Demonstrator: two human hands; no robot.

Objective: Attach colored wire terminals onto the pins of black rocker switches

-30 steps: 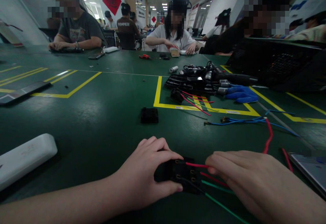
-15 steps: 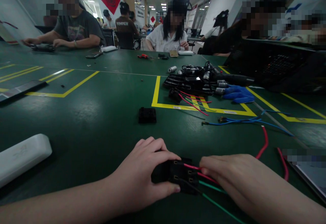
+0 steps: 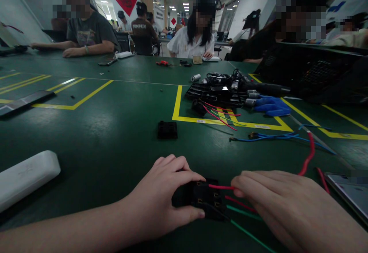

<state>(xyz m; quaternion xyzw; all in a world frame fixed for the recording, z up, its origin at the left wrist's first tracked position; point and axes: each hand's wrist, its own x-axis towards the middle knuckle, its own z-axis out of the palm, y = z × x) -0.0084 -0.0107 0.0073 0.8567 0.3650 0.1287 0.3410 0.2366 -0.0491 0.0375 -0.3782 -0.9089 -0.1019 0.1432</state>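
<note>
My left hand is closed round a small black terminal block and holds it down on the green table. My right hand pinches a red wire whose end meets the block's top row. A second red wire and two green wires also run out of the block, passing under my right hand. The red wire loops up behind my right hand.
A spare black block lies ahead. Blue wires, a blue glove and a pile of black parts sit in a yellow-taped box. A white case lies left, a tablet right. Other people sit across the table.
My right hand drew back a little to the right, so more of the red wire shows between fingers and block. The red loop behind it rose. My left hand stayed on the block.
</note>
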